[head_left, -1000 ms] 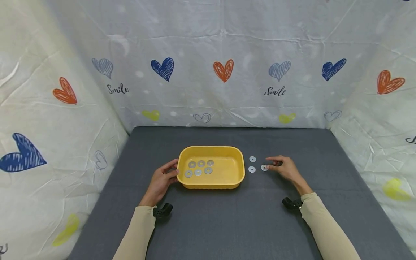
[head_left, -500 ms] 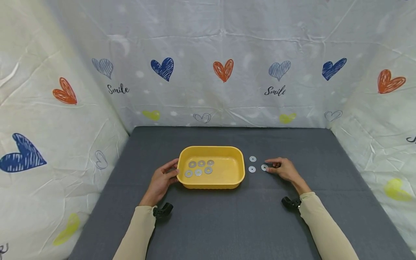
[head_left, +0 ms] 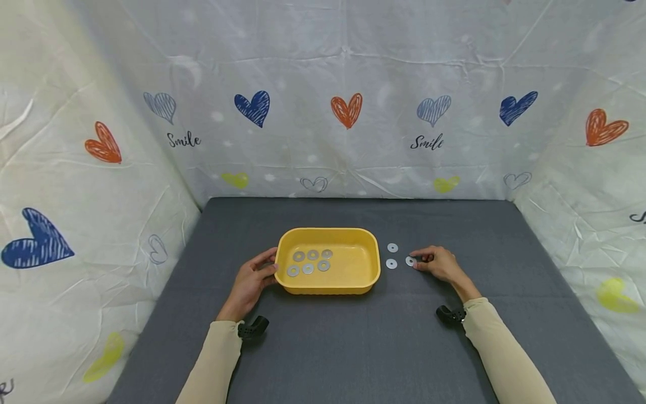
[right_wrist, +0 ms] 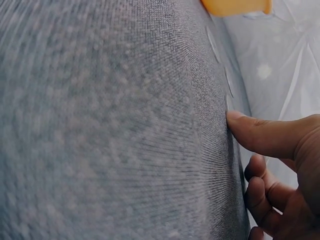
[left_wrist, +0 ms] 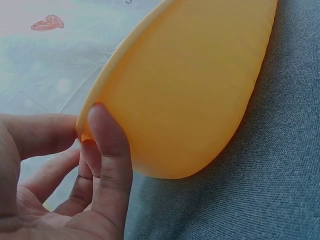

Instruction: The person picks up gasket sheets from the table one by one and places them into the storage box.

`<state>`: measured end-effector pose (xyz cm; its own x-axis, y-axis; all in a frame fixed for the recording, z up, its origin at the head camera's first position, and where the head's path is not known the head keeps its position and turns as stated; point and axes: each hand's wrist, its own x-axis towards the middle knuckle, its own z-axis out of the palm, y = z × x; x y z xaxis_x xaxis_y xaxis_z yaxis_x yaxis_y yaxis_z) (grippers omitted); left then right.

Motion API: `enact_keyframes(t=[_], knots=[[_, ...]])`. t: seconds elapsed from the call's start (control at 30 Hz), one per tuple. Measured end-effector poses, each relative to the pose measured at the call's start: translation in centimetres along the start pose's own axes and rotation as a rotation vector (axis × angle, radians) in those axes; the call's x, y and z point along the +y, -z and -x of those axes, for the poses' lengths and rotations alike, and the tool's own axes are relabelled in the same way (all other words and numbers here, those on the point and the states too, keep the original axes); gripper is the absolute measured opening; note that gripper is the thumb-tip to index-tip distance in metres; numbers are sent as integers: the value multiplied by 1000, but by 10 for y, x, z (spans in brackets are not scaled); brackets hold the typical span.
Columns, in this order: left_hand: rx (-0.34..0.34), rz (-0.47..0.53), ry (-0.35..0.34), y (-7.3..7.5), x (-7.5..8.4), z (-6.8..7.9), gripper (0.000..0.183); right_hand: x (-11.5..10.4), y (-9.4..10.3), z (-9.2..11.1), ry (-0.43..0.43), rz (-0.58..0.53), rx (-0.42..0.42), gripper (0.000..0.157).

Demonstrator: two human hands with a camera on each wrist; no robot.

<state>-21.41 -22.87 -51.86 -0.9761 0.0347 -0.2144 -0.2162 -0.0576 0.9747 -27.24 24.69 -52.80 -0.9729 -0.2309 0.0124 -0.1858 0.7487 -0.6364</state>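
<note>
A: Where is the washer (head_left: 407,261) now?
B: Flat on the grey cloth (head_left: 353,348), to the right of the yellow tray (head_left: 355,261). The right hand (head_left: 440,264) pinches it by the edges: thumb at the near side, index finger at the far side.
A: And the other fingers of that hand?
B: Tucked in. The right wrist view shows the thumb tip touching the washer's rim; the index fingertip is hidden there.
A: Is anything beside it?
B: Two loose washers (head_left: 389,247), one behind the other, between the hand and the tray, apart from each other.
A: What does the tray hold?
B: Six washers (head_left: 305,269), lying flat in two rows of three, all in its left half.
A: And the left hand (head_left: 250,283)?
B: It grips the tray's left end by the rim, with the thumb against the yellow wall and the other fingers round the end.
A: What about the arms?
B: Pale sleeves (head_left: 507,350), and a black device (head_left: 253,327) at each wrist.
A: Beyond the table?
B: A whitish curtain (head_left: 298,33) on three sides, printed with blue, orange and yellow hearts and the word "Smile".
</note>
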Motion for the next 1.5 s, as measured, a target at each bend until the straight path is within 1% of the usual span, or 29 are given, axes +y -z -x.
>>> enact_keyframes(t=[0.23, 0.43, 0.67, 0.87, 0.97, 1.13, 1.3, 1.4, 1.5], knots=[[-2, 8, -5, 0, 0, 0, 52, 2, -1, -1, 6, -3, 2, 25], [3, -6, -10, 0, 0, 0, 52, 0, -2, -1, -13, -22, 10, 24], [4, -6, -13, 1, 0, 0, 52, 1, -1, -1, -28, -104, 37, 23], [10, 0, -6, 3, -1, 2, 53, 3, -2, 1, -30, -157, 23, 13], [10, -1, -6, 3, -3, 3, 53, 5, -3, 4, -37, -175, 12, 9], [-7, -2, -18, 4, -5, 2, 52, 5, -4, 7, -23, -185, 28, 9], [-13, 1, -20, 3, -6, 1, 52, -2, -1, 10, 0, -225, 25, 12], [-8, -6, -17, 3, -5, 0, 53, -11, 0, 13, -7, -283, 18, 14], [-2, -10, -18, 2, -4, -1, 52, -20, 2, 16, -3, -306, 12, 15]])
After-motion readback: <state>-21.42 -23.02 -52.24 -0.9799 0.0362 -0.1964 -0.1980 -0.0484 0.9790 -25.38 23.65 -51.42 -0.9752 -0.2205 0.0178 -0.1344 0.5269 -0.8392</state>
